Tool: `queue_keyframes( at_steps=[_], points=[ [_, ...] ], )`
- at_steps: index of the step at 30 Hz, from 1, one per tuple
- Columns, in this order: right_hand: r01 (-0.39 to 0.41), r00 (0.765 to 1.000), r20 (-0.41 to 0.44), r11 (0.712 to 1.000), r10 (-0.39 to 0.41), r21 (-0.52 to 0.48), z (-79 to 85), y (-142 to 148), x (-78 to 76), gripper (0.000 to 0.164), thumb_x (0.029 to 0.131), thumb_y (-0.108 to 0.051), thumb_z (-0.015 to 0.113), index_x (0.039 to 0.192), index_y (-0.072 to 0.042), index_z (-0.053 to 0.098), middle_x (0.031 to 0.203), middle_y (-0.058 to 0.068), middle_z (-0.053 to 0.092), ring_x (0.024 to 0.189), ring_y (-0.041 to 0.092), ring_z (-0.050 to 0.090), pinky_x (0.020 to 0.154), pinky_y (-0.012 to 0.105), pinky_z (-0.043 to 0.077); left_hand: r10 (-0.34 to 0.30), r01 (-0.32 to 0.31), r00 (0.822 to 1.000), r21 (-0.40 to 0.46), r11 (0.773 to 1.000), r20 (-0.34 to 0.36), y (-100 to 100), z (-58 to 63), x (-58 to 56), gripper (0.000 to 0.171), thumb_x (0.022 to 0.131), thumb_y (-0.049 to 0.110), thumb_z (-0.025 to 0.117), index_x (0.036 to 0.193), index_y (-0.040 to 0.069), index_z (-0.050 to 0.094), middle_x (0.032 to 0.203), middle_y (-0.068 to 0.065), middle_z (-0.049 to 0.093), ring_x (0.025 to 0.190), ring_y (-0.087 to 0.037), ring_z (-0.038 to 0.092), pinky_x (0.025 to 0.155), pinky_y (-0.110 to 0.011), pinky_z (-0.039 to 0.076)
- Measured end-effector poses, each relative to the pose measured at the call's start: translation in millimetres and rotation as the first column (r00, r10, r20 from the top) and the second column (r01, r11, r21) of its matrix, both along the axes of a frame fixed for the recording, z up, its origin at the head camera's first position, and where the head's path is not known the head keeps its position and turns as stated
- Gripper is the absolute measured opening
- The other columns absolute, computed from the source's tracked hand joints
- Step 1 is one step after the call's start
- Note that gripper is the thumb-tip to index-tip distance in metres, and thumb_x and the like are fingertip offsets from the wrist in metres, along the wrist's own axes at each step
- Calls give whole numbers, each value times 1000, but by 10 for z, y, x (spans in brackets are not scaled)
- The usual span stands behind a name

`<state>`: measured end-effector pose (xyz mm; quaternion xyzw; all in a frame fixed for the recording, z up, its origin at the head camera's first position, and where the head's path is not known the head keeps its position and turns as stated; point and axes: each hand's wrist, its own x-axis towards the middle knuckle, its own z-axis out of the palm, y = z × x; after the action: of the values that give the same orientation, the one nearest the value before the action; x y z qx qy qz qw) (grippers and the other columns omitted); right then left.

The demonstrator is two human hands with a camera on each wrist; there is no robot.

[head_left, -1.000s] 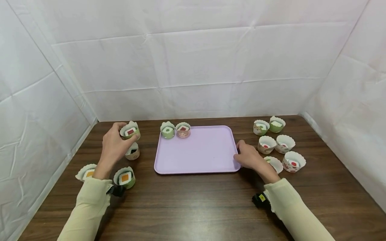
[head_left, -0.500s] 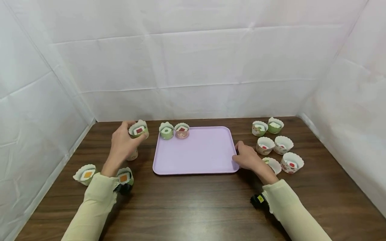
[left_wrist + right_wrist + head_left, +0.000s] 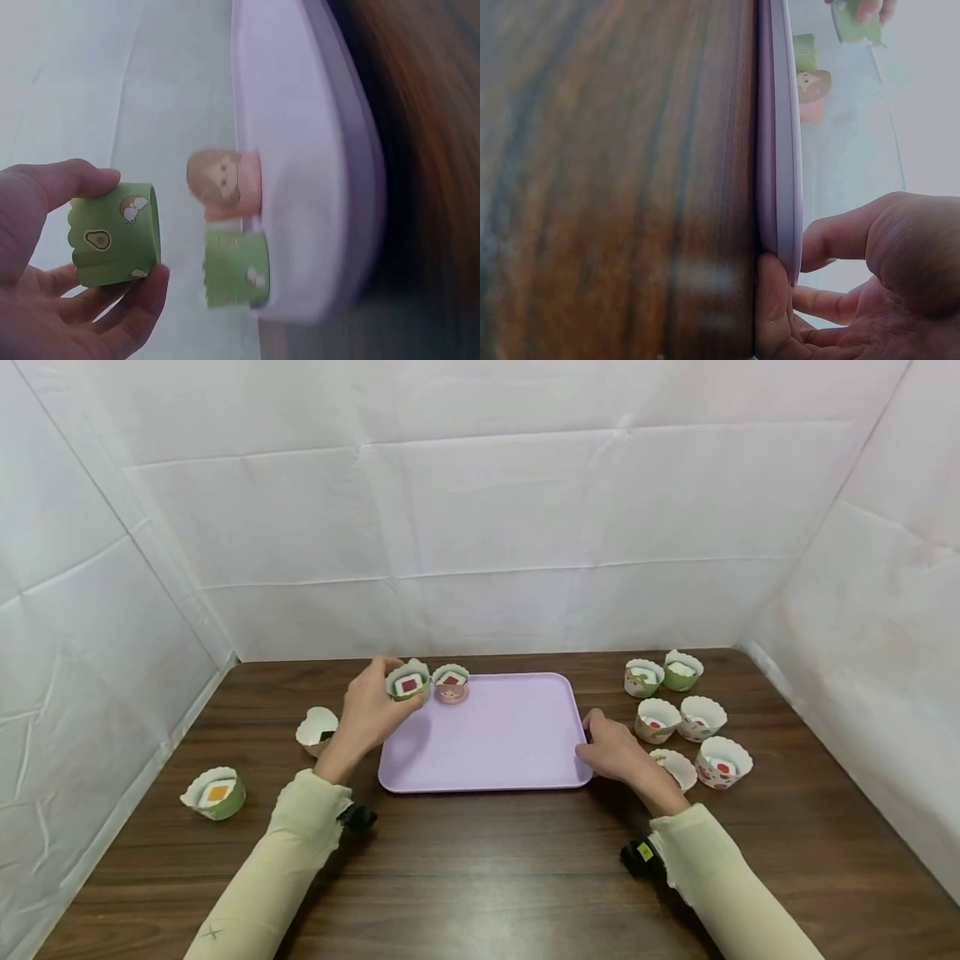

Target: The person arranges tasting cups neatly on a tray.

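My left hand (image 3: 372, 703) holds a green paper cupcake cup (image 3: 116, 236) between thumb and fingers, raised over the tray's far left corner. In the head view, a white piece with a red square lies inside the cup. A pink cup (image 3: 452, 687) and another green cup (image 3: 236, 268) stand side by side on the lilac tray (image 3: 498, 735); in the head view the held cup hides that green one. My right hand (image 3: 617, 748) grips the tray's right edge, its thumb over the rim and a finger low against the side in the right wrist view.
Several patterned cups (image 3: 699, 718) with filled pieces stand on the wooden table (image 3: 480, 868) to the right, one (image 3: 673, 768) partly behind my right wrist. On the left are a green cup (image 3: 216, 793) with an orange-topped piece and a cup (image 3: 317, 730) with a dark-centred piece.
My left hand has carried the green cup rightward from the table's left side to above the tray's far left corner. My right hand has stayed at the tray's edge.
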<state>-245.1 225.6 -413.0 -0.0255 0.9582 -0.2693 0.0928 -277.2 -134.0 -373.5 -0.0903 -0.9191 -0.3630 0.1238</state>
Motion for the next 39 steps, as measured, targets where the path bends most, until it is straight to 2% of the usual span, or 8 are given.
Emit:
queue_keyframes(
  at_steps=[5,10,13,20,24,30,36,39],
  points=[
    [0,1000,-4,1000,0,6,-3,-19,-15,37,92,-12,57,123,4,48,103,21,63,79,27,60,60,27,50,-54,54,998,4,999,-13,212,2,-67,64,84,34,84,132,3,56,118,-17,68,96,-29,62,74,-33,50],
    [-5,1000,-15,1000,5,14,-5,-42,-14,36,91,-12,57,122,3,48,103,21,63,81,27,60,61,28,49,-115,115,993,6,993,-26,374,-8,-120,60,84,36,82,129,4,57,121,-15,69,95,-29,61,78,-34,47],
    [-1,1000,-12,1000,1,15,-9,-44,-9,36,91,-12,58,122,3,48,103,21,63,82,28,59,62,28,49,-145,144,989,-19,989,-26,458,-12,-149,58,84,32,79,130,5,58,122,-14,70,93,-29,58,76,-32,45],
    [-2,1000,-15,1000,3,19,-14,-38,-7,37,91,-13,58,123,3,48,106,21,63,83,28,59,62,28,49,-221,222,975,-70,973,13,639,12,-260,59,85,31,78,133,4,58,111,-15,70,90,-25,57,70,-28,46],
    [-3,1000,-16,1000,3,20,-19,-26,-14,37,91,-13,58,123,4,48,106,21,63,83,28,59,63,28,49,-262,264,965,-98,960,34,743,32,-357,58,85,28,78,134,4,57,113,-17,71,88,-23,58,68,-27,47],
    [-2,1000,-25,1000,2,22,-16,-25,-12,37,91,-13,58,123,4,49,106,21,63,84,28,59,64,29,50,-290,296,955,-150,943,55,859,37,-476,60,84,23,80,136,4,57,121,-17,69,97,-26,60,80,-34,51],
    [2,1000,-19,1000,-2,15,-12,-21,-1,37,91,-13,59,123,4,49,105,21,63,83,28,59,62,28,50,-292,296,955,-217,930,49,927,23,-571,58,83,24,80,134,4,60,127,-13,60,107,-28,57,93,-42,53],
    [4,1000,-15,1000,-4,15,-1,-20,-2,37,91,-13,58,123,4,49,105,21,62,83,28,59,62,28,49,-288,293,956,-247,924,55,957,28,-609,57,83,24,81,132,4,62,128,-14,60,112,-29,58,98,-43,54]
  ],
)
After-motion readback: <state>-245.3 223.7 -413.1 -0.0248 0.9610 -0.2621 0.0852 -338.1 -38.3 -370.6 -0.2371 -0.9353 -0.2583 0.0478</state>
